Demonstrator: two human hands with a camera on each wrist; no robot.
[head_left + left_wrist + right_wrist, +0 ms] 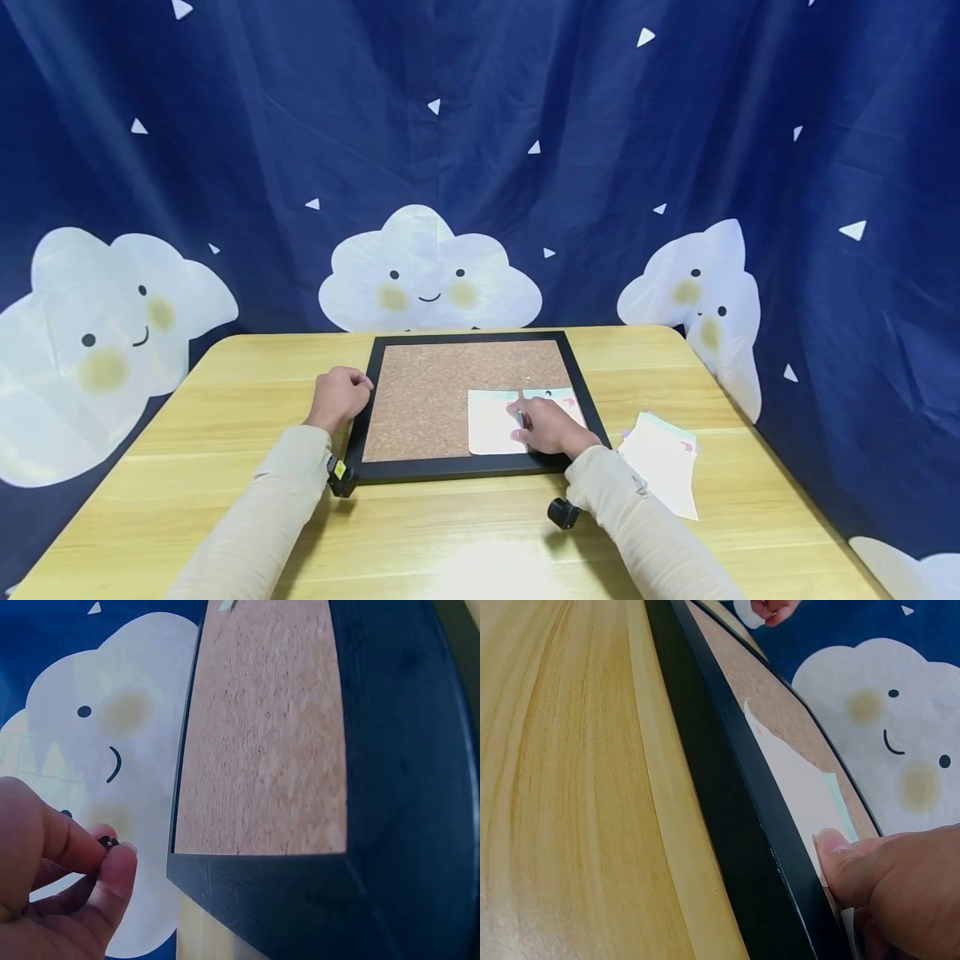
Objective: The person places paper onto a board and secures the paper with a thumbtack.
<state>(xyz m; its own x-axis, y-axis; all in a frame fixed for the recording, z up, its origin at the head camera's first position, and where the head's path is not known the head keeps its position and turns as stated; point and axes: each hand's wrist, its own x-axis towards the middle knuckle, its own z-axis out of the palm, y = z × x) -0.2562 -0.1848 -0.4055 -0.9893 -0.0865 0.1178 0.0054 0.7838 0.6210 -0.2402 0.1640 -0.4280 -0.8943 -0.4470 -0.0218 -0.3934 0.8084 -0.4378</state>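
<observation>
A corkboard (pixel 423 400) in a black frame (pixel 480 468) lies on the table. My right hand (pixel 551 425) pinches the right edge of a white paper sheet (pixel 491 425) with a pale green top, low on the cork. In the right wrist view, the thumb (pixel 832 844) presses on that edge. Partly hidden beneath the right hand, a second sheet (pixel 567 402) with a pink print lies to the right. My left hand (pixel 339 398) is beside the frame's left side, pinching a small, dark, shiny piece (pixel 109 841) between thumb and fingertips.
Several loose paper sheets (pixel 663 467) lie overlapped on the wooden table (pixel 450 533), right of the board. A blue curtain (pixel 480 158) with cloud prints hangs behind the table and along its right side.
</observation>
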